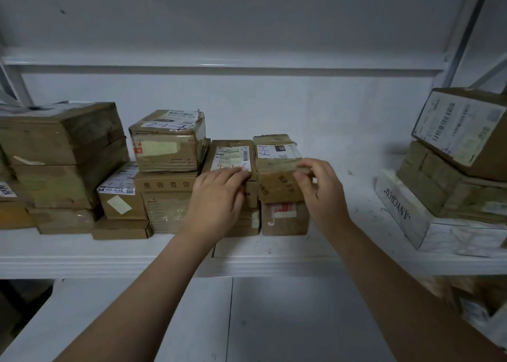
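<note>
Two hands: left hand [216,197] lies flat-fingered atop red-marked box [231,154]; right hand [321,189] curls at neighbour box [275,183] right of it, blurred, hold unclear. Seat both grips before pulling.

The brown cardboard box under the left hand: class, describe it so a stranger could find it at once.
On the white metal shelf, two brown cardboard boxes top the middle stack. The left hand rests on the left box. Only its label bears red handwriting; the neighbouring box has dark ink.
</note>
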`<state>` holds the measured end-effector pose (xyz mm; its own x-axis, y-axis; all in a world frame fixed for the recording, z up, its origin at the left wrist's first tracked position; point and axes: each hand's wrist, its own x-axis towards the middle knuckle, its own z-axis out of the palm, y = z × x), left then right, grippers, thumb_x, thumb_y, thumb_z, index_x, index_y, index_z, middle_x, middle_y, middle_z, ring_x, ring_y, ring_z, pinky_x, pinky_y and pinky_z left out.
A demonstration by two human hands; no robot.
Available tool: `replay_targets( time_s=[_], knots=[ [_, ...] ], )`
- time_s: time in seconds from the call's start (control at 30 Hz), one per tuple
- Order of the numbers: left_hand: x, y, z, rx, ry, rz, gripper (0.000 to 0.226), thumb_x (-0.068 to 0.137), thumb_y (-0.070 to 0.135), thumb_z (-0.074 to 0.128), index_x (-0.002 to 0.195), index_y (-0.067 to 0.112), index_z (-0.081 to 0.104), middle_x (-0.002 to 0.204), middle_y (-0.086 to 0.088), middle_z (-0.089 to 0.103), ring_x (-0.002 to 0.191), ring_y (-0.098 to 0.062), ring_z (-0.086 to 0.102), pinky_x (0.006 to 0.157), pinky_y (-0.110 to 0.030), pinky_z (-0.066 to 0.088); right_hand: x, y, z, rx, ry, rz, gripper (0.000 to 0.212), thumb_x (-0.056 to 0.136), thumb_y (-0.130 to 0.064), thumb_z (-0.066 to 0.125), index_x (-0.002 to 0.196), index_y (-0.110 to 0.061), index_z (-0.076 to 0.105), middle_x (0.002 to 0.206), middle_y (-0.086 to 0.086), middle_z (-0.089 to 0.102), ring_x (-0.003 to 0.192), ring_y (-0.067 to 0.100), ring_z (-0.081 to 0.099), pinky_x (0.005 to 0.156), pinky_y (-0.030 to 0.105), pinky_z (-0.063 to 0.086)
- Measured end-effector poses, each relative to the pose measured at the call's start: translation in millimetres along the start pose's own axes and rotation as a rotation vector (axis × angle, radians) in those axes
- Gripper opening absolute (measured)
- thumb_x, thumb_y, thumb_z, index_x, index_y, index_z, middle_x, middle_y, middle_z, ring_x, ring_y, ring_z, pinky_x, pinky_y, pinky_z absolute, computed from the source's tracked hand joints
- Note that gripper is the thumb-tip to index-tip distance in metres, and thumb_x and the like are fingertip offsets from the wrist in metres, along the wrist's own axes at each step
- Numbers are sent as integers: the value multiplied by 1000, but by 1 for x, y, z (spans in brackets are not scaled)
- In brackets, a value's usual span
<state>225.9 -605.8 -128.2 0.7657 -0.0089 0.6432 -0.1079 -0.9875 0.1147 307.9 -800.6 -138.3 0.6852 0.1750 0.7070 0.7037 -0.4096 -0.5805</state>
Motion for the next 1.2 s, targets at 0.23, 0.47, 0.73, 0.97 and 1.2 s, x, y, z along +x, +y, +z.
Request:
replay_targets(
  time_s=[0.23, 0.47, 0.73, 0.97, 1.2],
  knots=[
    [5, 6, -9, -92, 4, -92, 60, 88, 45, 18, 120, 19, 61, 120, -1, 63, 115, -24, 52, 98, -34, 26, 1, 10, -6, -100, -151, -93, 47, 90, -46, 45, 117, -11, 62, 119, 3, 56, 106, 13, 53, 85, 23, 43],
    [23, 41, -15, -150, 46, -2, 52, 90, 45, 28, 120, 16, 61, 123, -2, 61, 118, -24, 51, 100, -41, 32, 10, 1, -37, -242, -19, -181, 43, 91, -42, 43, 117, -13, 62, 122, 3, 57, 110, 18, 53, 84, 25, 40],
    [56, 133, 12, -323, 47, 151, 45, 90, 41, 37, 118, 17, 62, 124, -3, 61, 116, -25, 54, 98, -42, 38, 14, 21, -143, -518, 364, -238, 24, 82, -25, 59, 99, -11, 68, 107, 10, 63, 101, 23, 56, 86, 40, 45],
    [85, 227, 42, -408, -12, 224, 44, 91, 42, 39, 125, 21, 58, 130, 3, 58, 123, -18, 48, 101, -30, 29, 28, 46, -258, -822, 343, 229, 72, 80, -59, 62, 138, -21, 43, 148, 19, 29, 137, 38, 23, 111, 53, 15],
    [102, 268, 66, -444, -60, 202, 34, 96, 27, 51, 129, 19, 55, 131, 2, 56, 122, -18, 47, 103, -33, 32, 58, 66, -272, -826, 171, 444, 91, 71, -81, 51, 141, -27, 29, 153, 13, 16, 141, 42, 10, 110, 61, 23]
  ],
)
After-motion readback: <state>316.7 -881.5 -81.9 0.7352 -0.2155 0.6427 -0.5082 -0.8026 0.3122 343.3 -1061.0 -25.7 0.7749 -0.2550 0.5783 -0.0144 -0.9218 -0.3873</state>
